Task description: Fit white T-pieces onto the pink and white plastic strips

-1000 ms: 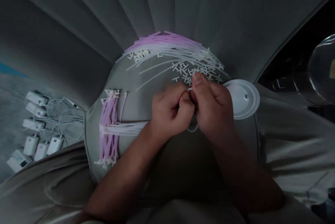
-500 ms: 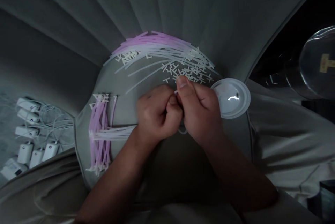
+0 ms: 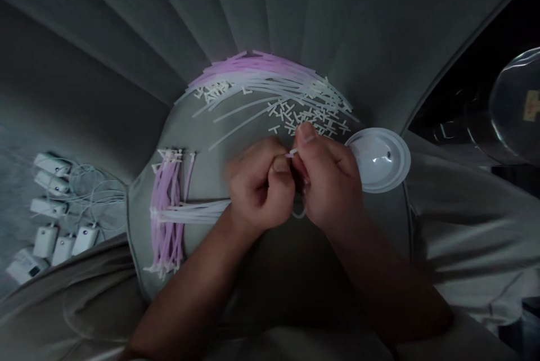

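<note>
Closing the left hand (image 3: 264, 185) tightly, with fingers curled on a pink tube (image 3: 289, 155); pinching with the right hand (image 3: 331, 184), between thumb and bent fingers, a small white piece (image 3: 294, 150). Holding the tube between both hands, long axis sideways, pointing right and slightly upward. Showing in the white bowl (image 3: 377, 159) a small dark spot. Exposing more pink than half a second ago.
</note>
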A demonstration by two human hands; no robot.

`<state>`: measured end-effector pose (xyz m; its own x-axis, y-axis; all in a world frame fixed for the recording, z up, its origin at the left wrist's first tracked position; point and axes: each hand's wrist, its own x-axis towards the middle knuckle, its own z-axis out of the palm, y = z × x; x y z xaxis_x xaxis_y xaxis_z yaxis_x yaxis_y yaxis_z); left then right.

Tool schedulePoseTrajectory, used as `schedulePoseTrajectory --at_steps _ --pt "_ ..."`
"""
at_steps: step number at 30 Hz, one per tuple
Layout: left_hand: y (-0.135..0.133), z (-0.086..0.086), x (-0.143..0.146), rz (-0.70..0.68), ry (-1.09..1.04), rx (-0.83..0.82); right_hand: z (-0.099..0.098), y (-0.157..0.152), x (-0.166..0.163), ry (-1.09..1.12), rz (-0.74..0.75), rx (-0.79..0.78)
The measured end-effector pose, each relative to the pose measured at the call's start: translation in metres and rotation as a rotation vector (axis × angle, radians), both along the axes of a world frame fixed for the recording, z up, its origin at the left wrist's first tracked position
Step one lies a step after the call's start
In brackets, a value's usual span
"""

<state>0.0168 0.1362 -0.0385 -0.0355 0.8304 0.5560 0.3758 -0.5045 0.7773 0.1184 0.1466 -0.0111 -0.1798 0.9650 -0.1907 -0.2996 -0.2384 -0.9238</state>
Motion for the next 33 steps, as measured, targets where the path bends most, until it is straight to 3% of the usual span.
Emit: schedulePoseTrajectory --at_steps 8,19,33 --pt "-0.0062 0.0002 0.0035 0.042 -0.125 -0.119 -0.0101 -0.0025 0.0015 0.081 0.030 -0.016" --pt "-0.0048 -0.0006 0.0023 0.006 -0.144 -0.136 -0.0067 -0.0015 0.0012 0.044 0.025 -0.055" --pt "-0.0013 0.0018 0.0002 -0.029 -0.109 -0.081 -0.0019 -0.0010 0.0040 -0.005 0.027 0.039"
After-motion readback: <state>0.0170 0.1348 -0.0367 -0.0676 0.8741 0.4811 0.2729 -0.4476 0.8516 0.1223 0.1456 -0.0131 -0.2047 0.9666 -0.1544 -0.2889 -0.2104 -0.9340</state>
